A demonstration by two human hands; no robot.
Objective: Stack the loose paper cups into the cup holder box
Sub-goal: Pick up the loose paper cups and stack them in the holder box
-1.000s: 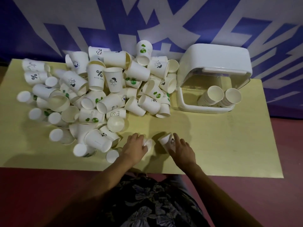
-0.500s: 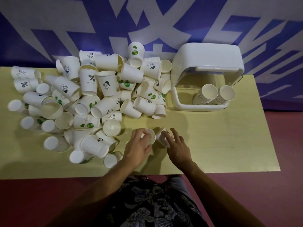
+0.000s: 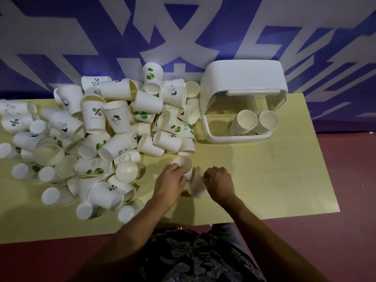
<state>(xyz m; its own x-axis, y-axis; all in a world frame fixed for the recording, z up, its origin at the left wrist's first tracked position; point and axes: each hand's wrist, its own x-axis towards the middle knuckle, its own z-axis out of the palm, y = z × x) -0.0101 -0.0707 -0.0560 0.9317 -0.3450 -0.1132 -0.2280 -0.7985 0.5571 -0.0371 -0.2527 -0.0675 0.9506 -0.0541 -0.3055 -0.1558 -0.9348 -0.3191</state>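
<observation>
A big heap of loose white paper cups [image 3: 114,127] covers the left and middle of the yellow table [image 3: 264,180]. The white cup holder box [image 3: 242,82] stands at the back right, its clear front open, with two stacks of cups [image 3: 254,123] inside. Near the front middle, my left hand [image 3: 171,182] grips a cup [image 3: 186,163] with its mouth facing up and away. My right hand [image 3: 218,183] holds a second cup [image 3: 197,187] lying on its side just right of the first. The two cups sit close together, nearly touching.
The table's front edge [image 3: 223,223] runs just below my wrists. A blue and white patterned wall [image 3: 183,27] rises behind the table. Dark red floor [image 3: 345,200] lies to the right. Bare yellow tabletop lies between my hands and the box.
Both hands brought their cups together near the front middle. The left cup's mouth has turned upward, and the right cup has tipped down beside it.
</observation>
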